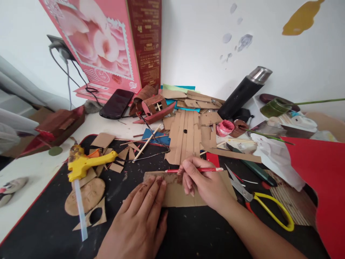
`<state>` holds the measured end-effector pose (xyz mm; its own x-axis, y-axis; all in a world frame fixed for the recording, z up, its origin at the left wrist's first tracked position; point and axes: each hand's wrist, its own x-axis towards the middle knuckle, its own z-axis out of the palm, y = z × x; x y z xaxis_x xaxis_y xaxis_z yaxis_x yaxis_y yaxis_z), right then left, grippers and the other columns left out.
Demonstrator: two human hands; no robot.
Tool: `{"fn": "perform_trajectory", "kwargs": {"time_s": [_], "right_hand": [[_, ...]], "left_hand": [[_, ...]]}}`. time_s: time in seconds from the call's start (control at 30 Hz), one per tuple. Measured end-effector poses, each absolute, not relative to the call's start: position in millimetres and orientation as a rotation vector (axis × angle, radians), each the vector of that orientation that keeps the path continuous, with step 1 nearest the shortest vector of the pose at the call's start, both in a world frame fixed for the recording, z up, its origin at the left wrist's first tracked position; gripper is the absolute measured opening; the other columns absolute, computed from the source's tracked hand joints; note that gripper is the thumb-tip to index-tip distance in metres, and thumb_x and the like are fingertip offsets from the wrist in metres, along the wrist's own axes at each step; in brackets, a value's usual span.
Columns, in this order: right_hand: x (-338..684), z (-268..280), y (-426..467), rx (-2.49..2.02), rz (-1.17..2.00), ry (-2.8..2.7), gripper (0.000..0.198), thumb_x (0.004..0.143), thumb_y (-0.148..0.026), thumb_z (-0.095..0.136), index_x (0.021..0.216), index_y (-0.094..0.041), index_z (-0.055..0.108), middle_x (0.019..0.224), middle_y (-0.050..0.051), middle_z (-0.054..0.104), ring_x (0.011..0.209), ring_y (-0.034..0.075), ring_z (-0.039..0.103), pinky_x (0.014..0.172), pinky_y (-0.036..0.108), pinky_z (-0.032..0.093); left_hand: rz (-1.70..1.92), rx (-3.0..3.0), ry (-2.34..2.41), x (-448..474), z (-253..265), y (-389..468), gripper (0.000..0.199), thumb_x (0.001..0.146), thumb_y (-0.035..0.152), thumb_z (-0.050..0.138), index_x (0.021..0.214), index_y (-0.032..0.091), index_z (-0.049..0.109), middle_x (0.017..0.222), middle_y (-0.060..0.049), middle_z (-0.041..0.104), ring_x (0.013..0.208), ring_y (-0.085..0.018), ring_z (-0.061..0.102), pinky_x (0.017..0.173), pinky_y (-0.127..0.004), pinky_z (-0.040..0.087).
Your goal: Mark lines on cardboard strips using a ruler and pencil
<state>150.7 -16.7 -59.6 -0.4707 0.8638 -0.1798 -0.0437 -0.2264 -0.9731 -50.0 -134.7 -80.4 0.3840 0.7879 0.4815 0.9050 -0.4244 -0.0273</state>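
My left hand point(142, 212) lies flat on the left part of a brown cardboard piece point(185, 198), fingers stretched out and stained with brown. Under its fingertips, along the piece's far edge, runs a thin see-through strip point(172, 178), partly covered; its kind is hard to tell. My right hand point(201, 180) is closed around a red pencil point(175, 171), held almost level over that far edge with the tip pointing left. Just beyond the pencil is a larger panel of ribbed cardboard point(185, 140) with a small dark hole.
Yellow-handled scissors point(250, 196) and a green-handled cutter point(256, 167) lie at right, near red paper point(320, 180). A yellow glue gun point(90, 162) rests at left among cardboard scraps. Behind stand a model boat point(157, 109), paint pots point(225, 127) and a black flask point(242, 95).
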Motion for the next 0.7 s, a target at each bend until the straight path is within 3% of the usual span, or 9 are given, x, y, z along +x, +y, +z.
{"fn": "perform_trajectory", "kwargs": {"time_s": [0.7], "right_hand": [[152.2,-57.5,-21.1,-1.058,1.767,-1.429,0.062,0.104,-0.078,0.067,0.088,-0.018,0.074,0.056,-0.005,0.059,0.048,0.011,0.058,0.047,0.021,0.046]], "left_hand": [[-0.599,-2.362,-1.515,-49.1,-77.6,-132.9,0.043,0.113,0.029,0.046,0.145,0.01,0.068,0.139,-0.011,0.079,0.13,-0.026,0.068,0.114,-0.039,0.048]]}}
